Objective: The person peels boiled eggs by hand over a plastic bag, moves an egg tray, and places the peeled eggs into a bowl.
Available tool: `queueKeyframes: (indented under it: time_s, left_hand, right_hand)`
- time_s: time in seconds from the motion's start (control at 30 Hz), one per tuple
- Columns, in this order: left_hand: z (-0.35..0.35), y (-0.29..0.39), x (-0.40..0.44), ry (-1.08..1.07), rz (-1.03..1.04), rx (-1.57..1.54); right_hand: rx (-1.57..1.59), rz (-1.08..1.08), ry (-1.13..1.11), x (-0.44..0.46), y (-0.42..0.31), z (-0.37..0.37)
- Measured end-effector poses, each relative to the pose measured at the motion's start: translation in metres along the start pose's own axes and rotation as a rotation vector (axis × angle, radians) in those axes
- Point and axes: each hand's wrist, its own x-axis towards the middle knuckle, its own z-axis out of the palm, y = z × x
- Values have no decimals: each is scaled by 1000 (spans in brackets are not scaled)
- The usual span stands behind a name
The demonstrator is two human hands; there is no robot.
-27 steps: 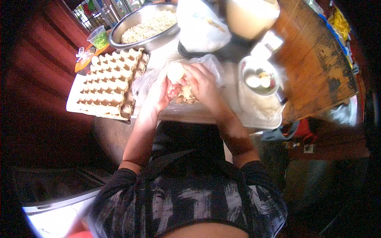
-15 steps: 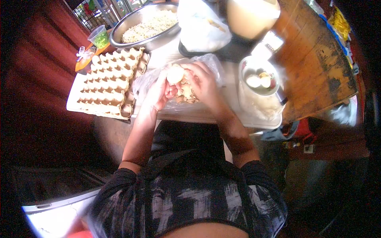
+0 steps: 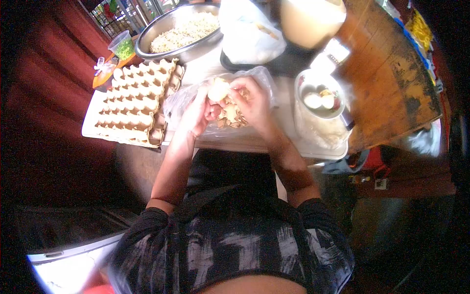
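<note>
A pale egg (image 3: 218, 91) is held in my left hand (image 3: 199, 111), whose fingers curl round it from the left and below. On the egg's right side, the thumb and fingertips of my right hand (image 3: 255, 102) are pinched together close to its surface; what is between them is too small to make out. Broken brown eggshells (image 3: 231, 116) lie in a pile beneath both hands, on a clear plastic bag (image 3: 177, 105). To the right, a white bowl (image 3: 300, 83) holds a few shelled eggs (image 3: 313, 101).
Stacked cardboard egg trays (image 3: 129, 105) stand on the left, with one egg (image 3: 118, 73) at the far corner. Behind are a metal basin (image 3: 143, 53) of chopped food, a plastic cup (image 3: 123, 46) with green bits, a white bag (image 3: 252, 36) and a large tan container (image 3: 313, 22).
My right hand has shifted slightly, its fingers drawing from around the egg into a pinch at its side. The left hand and egg have barely moved.
</note>
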Motion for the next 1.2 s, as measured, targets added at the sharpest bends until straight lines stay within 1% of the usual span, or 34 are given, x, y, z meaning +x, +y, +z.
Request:
queueKeyframes:
  time_s: [0.07, 0.1, 0.17, 0.2, 0.27, 0.3, 0.33, 0.37, 0.4, 0.43, 0.47, 0.53, 0.6, 0.67, 0.77, 0.8, 0.87, 0.93, 1.0, 1.03, 1.07, 1.13, 1.17, 1.2]
  left_hand:
    - [-7, -3, 4, -47, -56, -198]
    - [-9, -1, 6, -46, -56, -198]
    - [-15, 2, 8, -161, -67, -320]
    - [-19, 3, 8, -161, -68, -320]
    - [-29, 6, 7, -255, -63, -442]
    - [-30, 11, 4, -317, -66, -458]
    - [-31, 16, 0, -317, -67, -456]
    - [-31, 23, -5, -233, -38, -395]
    - [-32, 28, -6, -152, -8, -332]
    - [-33, 38, -7, -134, -7, -282]
    - [-29, 46, -5, 7, 134, -168]
    - [-30, 76, 9, -14, 201, -71]
    - [-20, 110, 23, -34, 371, 126]
    - [-3, 142, 54, -102, 582, 368]
    - [19, 173, 130, -218, 778, 861]
    - [29, 176, 152, -247, 849, 1015]
    - [46, 173, 185, -154, 799, 1486]
    - [41, 150, 241, -110, 736, 1736]
    - [39, 136, 276, -86, 919, 1939]
    - [45, 133, 284, 18, 811, 1948]
    - [46, 133, 289, 15, 825, 1946]
    - [29, 132, 307, 445, 1399, 1850]
    - [24, 145, 323, 295, 1283, 1642]
    - [26, 154, 314, 301, 1270, 1644]
  right_hand:
    - [51, -6, -7, 0, 1, 0]
    - [52, -6, -7, 0, 2, 0]
    - [30, 1, 5, 0, 3, -1]
    - [30, 2, 6, 1, 4, -2]
    - [17, 71, -26, 3, 5, -4]
    - [18, 71, -25, 4, 5, -6]
    - [-116, 64, -124, 5, 6, -9]
    - [-250, 57, -221, 6, 7, -10]
    - [-252, 56, -214, 5, 9, -11]
    - [-293, -49, -251, 5, 11, -11]
    - [-337, -157, -286, 6, 12, -13]
    - [-329, -128, -301, 6, 7, -14]
    - [-342, -145, -249, 8, 3, -13]
    - [-321, -146, -248, 10, 0, -15]
    - [-292, -127, -261, 10, -2, -17]
    - [-281, -108, -276, 10, -1, -17]
    - [-295, -129, -269, 9, 4, -16]
    - [-272, -21, -284, 9, 1, -16]
    - [-276, -32, -281, 10, 0, -19]
    - [-258, -24, -289, 10, 0, -18]
    - [-239, -14, -300, 10, 1, -18]
    - [-260, -30, -291, 9, 8, -16]
    - [-260, -33, -285, 9, 7, -16]
    - [-254, -33, -284, 8, 6, -15]
